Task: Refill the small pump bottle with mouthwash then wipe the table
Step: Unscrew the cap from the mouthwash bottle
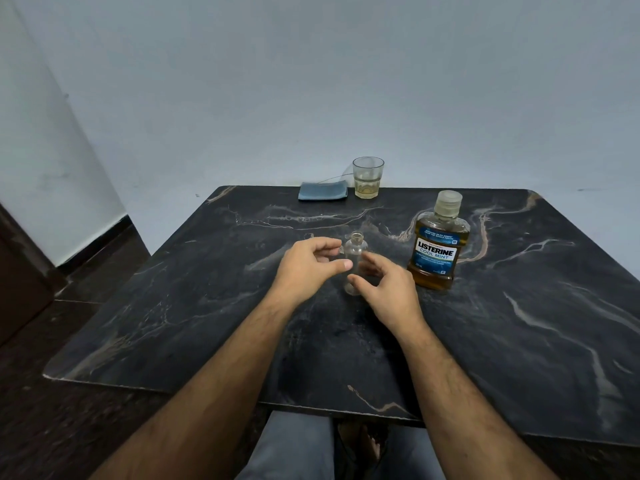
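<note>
A small clear bottle (pixel 354 252) stands upright in the middle of the dark marble table (pixel 519 323). Its neck is open with no pump on it, and it looks empty. My left hand (pixel 308 266) hovers just left of it with curved fingers, the thumb in front of the bottle's body. My right hand (pixel 384 289) is cupped at the bottle's right side, thumb near its base. Neither hand clearly grips it. A capped Listerine mouthwash bottle (pixel 437 251) with amber liquid stands to the right. A folded blue cloth (pixel 322 191) lies at the far edge.
A drinking glass (pixel 367 177) with a little pale liquid stands at the far table edge beside the cloth. The wall is right behind the table. The floor drops off at the left, and my knees are under the near edge.
</note>
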Demonstrator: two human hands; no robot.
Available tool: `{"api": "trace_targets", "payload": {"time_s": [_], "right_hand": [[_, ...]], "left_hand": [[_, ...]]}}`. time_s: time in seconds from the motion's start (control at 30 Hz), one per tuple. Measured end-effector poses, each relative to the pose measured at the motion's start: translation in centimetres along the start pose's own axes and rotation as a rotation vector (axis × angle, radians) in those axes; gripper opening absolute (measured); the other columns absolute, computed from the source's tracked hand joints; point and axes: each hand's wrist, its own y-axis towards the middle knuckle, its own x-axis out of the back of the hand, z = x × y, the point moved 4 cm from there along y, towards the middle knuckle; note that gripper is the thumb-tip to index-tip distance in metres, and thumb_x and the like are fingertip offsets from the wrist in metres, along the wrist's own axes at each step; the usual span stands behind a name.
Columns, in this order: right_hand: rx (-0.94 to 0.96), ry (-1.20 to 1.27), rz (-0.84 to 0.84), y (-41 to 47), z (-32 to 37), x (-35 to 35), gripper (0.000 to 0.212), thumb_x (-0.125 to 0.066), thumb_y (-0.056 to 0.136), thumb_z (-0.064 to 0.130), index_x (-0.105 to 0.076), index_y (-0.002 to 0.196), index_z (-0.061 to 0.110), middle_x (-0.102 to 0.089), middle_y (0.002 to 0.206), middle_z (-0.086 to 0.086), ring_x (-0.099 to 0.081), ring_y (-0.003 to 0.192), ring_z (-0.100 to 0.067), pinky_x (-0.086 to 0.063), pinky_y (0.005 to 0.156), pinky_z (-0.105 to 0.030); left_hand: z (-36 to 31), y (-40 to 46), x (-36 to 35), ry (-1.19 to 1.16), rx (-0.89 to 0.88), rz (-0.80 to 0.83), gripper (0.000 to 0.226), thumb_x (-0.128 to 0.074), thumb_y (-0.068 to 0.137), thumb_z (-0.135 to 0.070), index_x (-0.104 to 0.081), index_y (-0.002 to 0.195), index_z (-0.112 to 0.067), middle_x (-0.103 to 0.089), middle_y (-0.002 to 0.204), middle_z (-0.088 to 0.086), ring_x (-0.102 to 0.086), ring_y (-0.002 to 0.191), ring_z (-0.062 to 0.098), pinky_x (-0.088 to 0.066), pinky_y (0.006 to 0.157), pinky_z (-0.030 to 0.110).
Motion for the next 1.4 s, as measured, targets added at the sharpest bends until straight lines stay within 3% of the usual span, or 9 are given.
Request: {"api": "trace_targets", "payload": {"time_s": [0.27,0.43,0.6,0.73,0.83,0.9,1.03,1.17,1.4], "right_hand": [[-0.002,-0.119,0.070,-0.2,0.4,0.5,0.053,-0.079,0.079,0.029,-0.062,0.130,0.027,-0.071,0.121,0.006,-0.063,0.114,-0.008,-0.048,0.101,-0.028],[0.031,-0.208,-0.008,-0.7,0.7,2.1,0.051,-0.078,0.081,0.031,-0.065,0.127,0.017,-0.070,0.121,0.000,-0.064,0.113,-0.015,-0.047,0.096,-0.025],[0.025,-0.016,-0.421,-2.0,0.8,6.1,0.026,-0.075,0.083,0.024,-0.070,0.107,0.015,-0.071,0.095,0.002,-0.067,0.086,-0.012,-0.057,0.082,-0.039],[-0.113,0.125,-0.729,-2.4,-1.0,9.9,0.045,-0.076,0.079,0.032,-0.055,0.118,0.022,-0.059,0.108,0.005,-0.061,0.093,-0.012,-0.054,0.087,-0.044],[-0.282,0.096,-0.503,-0.2,-3.1,10.9,0.079,-0.081,0.075,0.039,-0.040,0.140,0.023,-0.050,0.138,0.000,-0.052,0.125,-0.018,-0.045,0.106,-0.044],[-0.303,0.174,-0.270,1.3,-3.9,10.6,0.087,-0.084,0.074,0.035,-0.033,0.145,0.026,-0.049,0.144,0.000,-0.049,0.130,-0.017,-0.042,0.109,-0.044],[-0.259,0.336,-0.078,2.9,-4.5,10.1,0.059,-0.084,0.076,0.022,-0.052,0.126,0.024,-0.065,0.113,0.012,-0.063,0.110,-0.009,-0.051,0.097,-0.034],[-0.255,0.386,-0.011,2.6,-5.0,10.3,0.049,-0.082,0.078,0.025,-0.057,0.120,0.031,-0.070,0.115,0.007,-0.065,0.110,-0.011,-0.052,0.095,-0.035],[-0.194,0.468,0.064,1.1,-5.1,10.9,0.043,-0.080,0.080,0.017,-0.060,0.118,0.019,-0.074,0.111,-0.004,-0.070,0.105,-0.019,-0.056,0.092,-0.038]], "left_hand": [[0.0,-0.1,-1.9,-0.102,-0.008,-0.021,0.044,-0.083,0.075,-0.019,-0.070,0.117,-0.020,-0.076,0.101,-0.006,-0.071,0.096,0.008,-0.054,0.096,0.040],[0.3,-0.3,-1.9,-0.106,-0.012,-0.028,0.054,-0.084,0.074,-0.023,-0.065,0.124,-0.023,-0.074,0.105,-0.006,-0.071,0.095,0.010,-0.055,0.094,0.039],[0.4,-1.0,-1.6,-0.048,-0.026,-0.095,0.066,-0.083,0.075,-0.028,-0.056,0.135,-0.026,-0.067,0.114,-0.012,-0.067,0.096,0.008,-0.054,0.089,0.031],[-0.8,-3.1,-1.3,-0.068,-0.184,-0.383,0.029,-0.072,0.085,-0.029,-0.066,0.113,-0.031,-0.069,0.091,-0.016,-0.064,0.083,-0.002,-0.052,0.072,0.015],[-2.3,-4.4,-2.7,-0.121,-0.292,-0.386,0.015,-0.067,0.088,-0.029,-0.069,0.103,-0.033,-0.070,0.090,-0.019,-0.065,0.084,-0.002,-0.051,0.070,0.012],[-3.2,-4.5,-4.0,-0.146,-0.306,-0.316,0.014,-0.067,0.089,-0.027,-0.069,0.102,-0.033,-0.071,0.092,-0.018,-0.066,0.086,-0.001,-0.052,0.072,0.013],[-5.1,-4.0,-6.0,-0.169,-0.286,-0.194,0.016,-0.067,0.090,-0.027,-0.066,0.098,-0.041,-0.070,0.093,-0.019,-0.065,0.088,-0.003,-0.052,0.075,0.014],[-6.4,-3.0,-7.3,-0.209,-0.249,-0.115,0.022,-0.068,0.090,-0.026,-0.069,0.113,-0.026,-0.071,0.103,-0.016,-0.065,0.095,-0.007,-0.055,0.083,0.017],[-11.3,0.1,-9.1,-0.235,-0.299,0.114,0.052,-0.072,0.088,-0.022,-0.055,0.137,-0.014,-0.062,0.133,-0.003,-0.058,0.119,0.002,-0.046,0.102,0.021]]}}
